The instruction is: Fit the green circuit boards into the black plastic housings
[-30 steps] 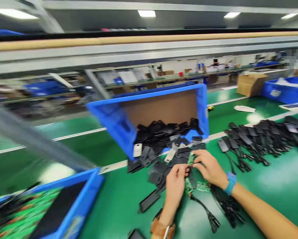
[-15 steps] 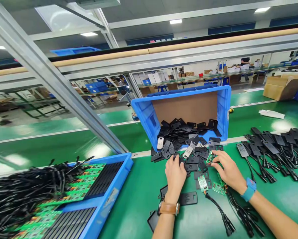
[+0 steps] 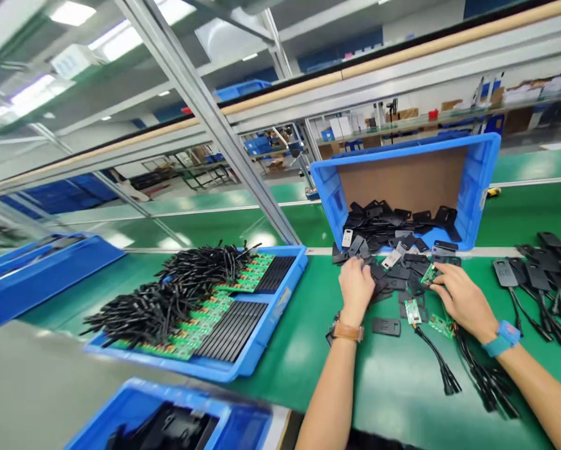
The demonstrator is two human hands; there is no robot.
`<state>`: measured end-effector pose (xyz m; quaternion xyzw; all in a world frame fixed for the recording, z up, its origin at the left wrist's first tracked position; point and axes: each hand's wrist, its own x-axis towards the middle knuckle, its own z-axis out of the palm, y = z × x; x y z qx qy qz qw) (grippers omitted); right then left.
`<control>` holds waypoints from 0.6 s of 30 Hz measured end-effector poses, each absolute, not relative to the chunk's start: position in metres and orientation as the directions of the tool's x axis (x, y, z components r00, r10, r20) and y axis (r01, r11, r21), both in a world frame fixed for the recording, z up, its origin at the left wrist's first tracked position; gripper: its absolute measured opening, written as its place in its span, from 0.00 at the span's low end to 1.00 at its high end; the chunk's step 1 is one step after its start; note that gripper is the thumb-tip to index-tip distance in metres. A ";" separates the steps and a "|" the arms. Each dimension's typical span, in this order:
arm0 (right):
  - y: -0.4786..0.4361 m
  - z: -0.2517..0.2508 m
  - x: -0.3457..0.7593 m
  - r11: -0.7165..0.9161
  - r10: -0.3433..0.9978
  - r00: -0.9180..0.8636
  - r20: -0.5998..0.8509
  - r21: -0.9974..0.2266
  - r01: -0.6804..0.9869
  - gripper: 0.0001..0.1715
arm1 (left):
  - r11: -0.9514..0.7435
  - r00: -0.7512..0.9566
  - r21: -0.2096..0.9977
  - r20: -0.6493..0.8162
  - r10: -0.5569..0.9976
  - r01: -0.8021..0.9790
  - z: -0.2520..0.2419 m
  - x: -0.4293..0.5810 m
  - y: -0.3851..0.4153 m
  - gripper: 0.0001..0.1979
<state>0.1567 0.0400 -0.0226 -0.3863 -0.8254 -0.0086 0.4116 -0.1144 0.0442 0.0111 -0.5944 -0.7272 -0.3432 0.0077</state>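
My right hand (image 3: 461, 297) pinches a small green circuit board (image 3: 429, 274) just in front of the tipped blue crate. Below it lie a second board (image 3: 412, 311) with black cables and a further board (image 3: 441, 325) beside a bundle of black cables (image 3: 486, 375). My left hand (image 3: 357, 284) is closed at the left edge of the loose black covers (image 3: 397, 273); what its fingers hold, if anything, is hidden. Nearer me, a single black cover (image 3: 386, 326) lies flat on the green table, right of my left wrist.
The blue crate (image 3: 489, 187) lies on its side, spilling black covers. Finished-looking cabled black units (image 3: 538, 278) lie at right. A blue tray (image 3: 273, 325) of boards and cables stands left, another blue bin (image 3: 135, 400) lower left. A metal post (image 3: 233, 150) rises behind.
The view has swung left, bringing more of the left tray and a lower bin into sight. My right hand still pinches the board; my left hand stays at the covers.
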 end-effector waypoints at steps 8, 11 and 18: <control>0.047 -0.026 0.158 0.703 0.603 -0.376 0.703 -0.247 0.667 0.07 | 0.157 -0.380 0.533 0.339 0.861 0.831 0.021 -0.180 -0.016 0.20; 0.046 -0.026 0.156 0.699 0.609 -0.375 0.699 -0.250 0.670 0.06 | 0.192 -0.352 0.493 0.255 0.901 0.849 -0.001 -0.193 -0.061 0.24; 0.043 -0.023 0.148 0.726 0.616 -0.393 0.683 -0.298 0.619 0.06 | 0.051 -0.188 0.416 0.294 0.937 0.908 -0.018 -0.183 -0.056 0.27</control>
